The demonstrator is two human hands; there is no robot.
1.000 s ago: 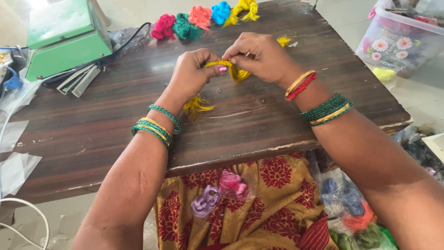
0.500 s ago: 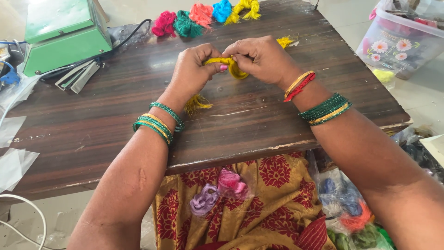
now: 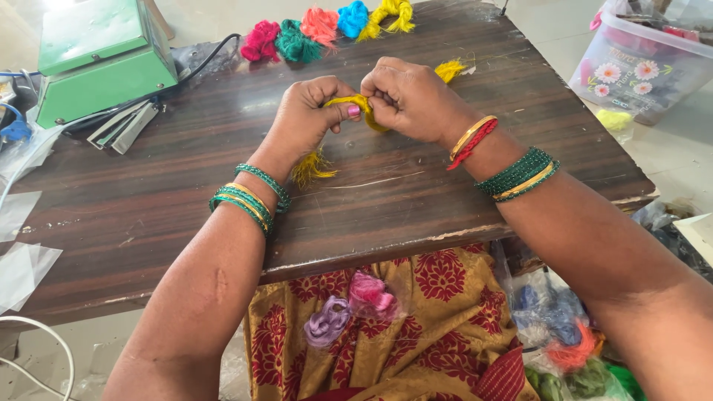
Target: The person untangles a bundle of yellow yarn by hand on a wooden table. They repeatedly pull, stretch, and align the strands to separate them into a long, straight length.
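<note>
A: What takes the most space here?

B: The dark wooden table [image 3: 223,186]. It fills almost the whole view. On its far left corner stands a green machine [image 3: 100,63] with a black cable behind it. At the right, off the table, is a clear plastic box [image 3: 646,67] with flowers printed on its side.

A: And the smaller things?

B: Along the far edge lies a row of thread bundles [image 3: 327,26]: pink, green, coral, blue, yellow. On the person's lap, on the red and gold cloth [image 3: 438,312], I see a purple bundle [image 3: 327,323] and a pink bundle [image 3: 371,293].

A: What are the hands doing?

B: Both are closed around one yellow thread bundle [image 3: 356,104], above the middle of the table. The left hand [image 3: 308,119] pinches it between thumb and fingers, and a frayed yellow tail [image 3: 312,167] hangs below its wrist. The right hand [image 3: 412,96] grips the other end, fingers curled tight, and the knuckles of the two hands almost touch.

A: Did something change in the last second?

B: Very little. The hands stayed at the same place, and the bundle is still between them. Only the fingers shifted slightly. I judge the winding or tying of this bundle continues and is not finished.

A: Anything near them?

B: One small yellow tuft [image 3: 449,69] lies just behind the right hand.
</note>
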